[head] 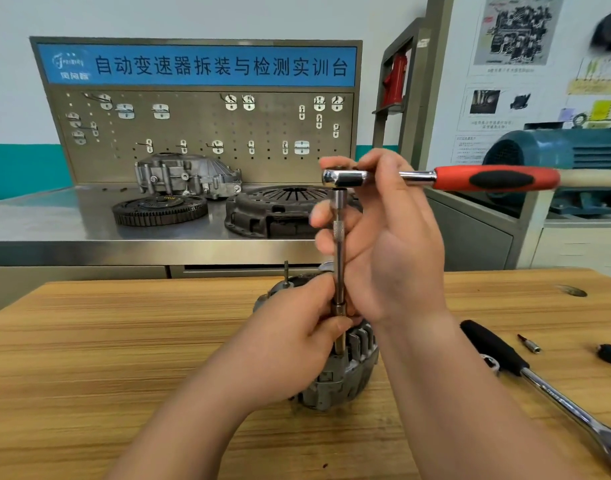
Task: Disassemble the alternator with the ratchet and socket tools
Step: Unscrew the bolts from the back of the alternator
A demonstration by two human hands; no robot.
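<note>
On the wooden counter (pixel 124 341), the alternator (pixel 345 382) stood at lower centre of the frame. The right hand (pixel 394 251) curled round the upper part of the extension bar (pixel 339 271), thumb on the head of the red-handled ratchet (pixel 487 178) at upper right. The left hand (pixel 297 337) had its fingers (pixel 314 289) pinched on the bar's lower end, just above the alternator. The step looked like seating the tool on a bolt. Next, the ratchet head likely needed pressing squarely onto the bar.
</note>
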